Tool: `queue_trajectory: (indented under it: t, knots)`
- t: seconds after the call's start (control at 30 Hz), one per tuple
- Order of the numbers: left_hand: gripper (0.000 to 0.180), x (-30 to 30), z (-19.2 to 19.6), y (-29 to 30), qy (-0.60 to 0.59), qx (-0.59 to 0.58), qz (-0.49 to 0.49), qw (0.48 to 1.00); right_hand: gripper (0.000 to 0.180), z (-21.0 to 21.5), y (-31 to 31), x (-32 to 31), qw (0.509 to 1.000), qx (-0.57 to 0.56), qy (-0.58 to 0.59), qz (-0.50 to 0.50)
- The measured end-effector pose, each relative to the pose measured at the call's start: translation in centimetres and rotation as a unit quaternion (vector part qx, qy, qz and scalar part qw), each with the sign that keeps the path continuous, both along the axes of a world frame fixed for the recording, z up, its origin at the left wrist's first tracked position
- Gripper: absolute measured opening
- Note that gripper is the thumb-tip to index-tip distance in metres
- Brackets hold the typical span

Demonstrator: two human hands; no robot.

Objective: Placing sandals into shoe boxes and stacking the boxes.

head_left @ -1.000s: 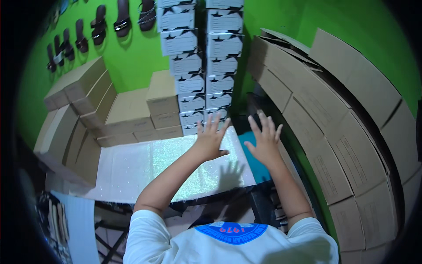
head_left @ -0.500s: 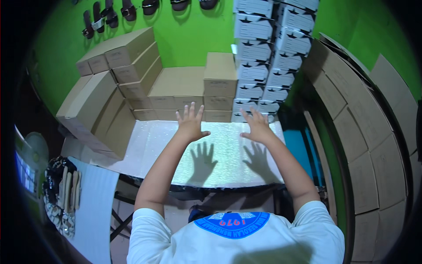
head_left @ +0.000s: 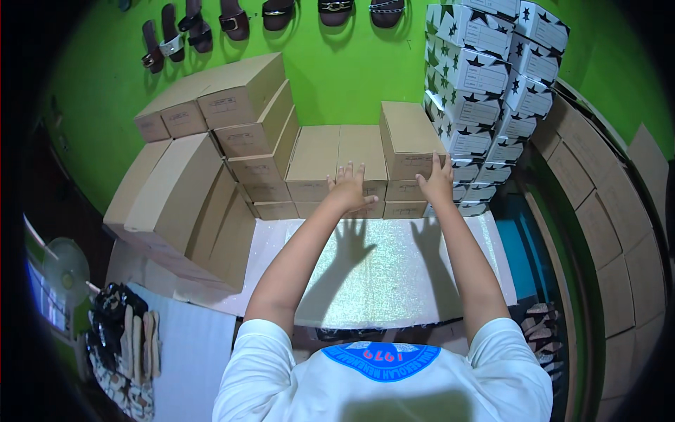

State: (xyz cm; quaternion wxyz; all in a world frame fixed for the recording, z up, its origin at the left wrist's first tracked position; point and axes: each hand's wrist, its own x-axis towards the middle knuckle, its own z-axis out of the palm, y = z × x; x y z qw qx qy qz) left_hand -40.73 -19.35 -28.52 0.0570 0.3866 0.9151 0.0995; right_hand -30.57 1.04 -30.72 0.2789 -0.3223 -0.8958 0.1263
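Both my arms reach forward above a pale, shimmering table covering. My left hand is open, fingers spread, in front of the low brown cardboard boxes at the back of the table. To its right, my right hand is also open and holds nothing. It overlaps in view the front of a taller brown box and the white star-patterned boxes; whether it touches them I cannot tell. Shadows of both hands fall on the covering.
More brown boxes are piled at the left. Sandals hang on the green wall. Sandal parts lie on a pale side table at lower left. Brown boxes line the right side, and a fan stands far left.
The view has shifted, so the boxes and table appear farther right and lower. My hands have moved forward, closer to the boxes at the back, and remain spread.
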Motion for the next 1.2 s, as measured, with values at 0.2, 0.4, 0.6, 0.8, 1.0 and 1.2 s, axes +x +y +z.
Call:
queue_trajectory:
  t: [0.2,0.4,0.6,0.8,1.0,1.2]
  knots:
    - [0.099,-3.5,-0.9,5.4,-0.128,0.208,-0.064,0.968,0.069,-1.7,1.4,-1.3,0.979,-0.043,0.197,0.039]
    - [0.095,-3.2,-0.7,7.6,-0.206,0.392,0.001,0.897,0.06,-1.6,1.8,-2.4,0.945,-0.187,0.256,0.079]
    - [0.086,-4.4,-2.0,3.9,-0.241,0.346,0.047,0.906,0.053,0.0,-0.5,0.1,0.896,-0.384,0.166,0.15]
    - [0.085,1.7,-2.2,0.9,-0.328,0.376,-0.014,0.866,0.067,1.3,-5.2,7.2,0.815,-0.517,0.172,0.198]
    - [0.086,11.6,-1.1,-2.9,-0.318,0.385,-0.033,0.866,0.06,-1.9,-6.2,12.7,0.749,-0.585,0.242,0.195]
    - [0.061,17.0,-4.8,-7.5,-0.347,0.407,-0.001,0.845,0.049,-6.7,-3.6,16.9,0.695,-0.632,0.288,0.184]
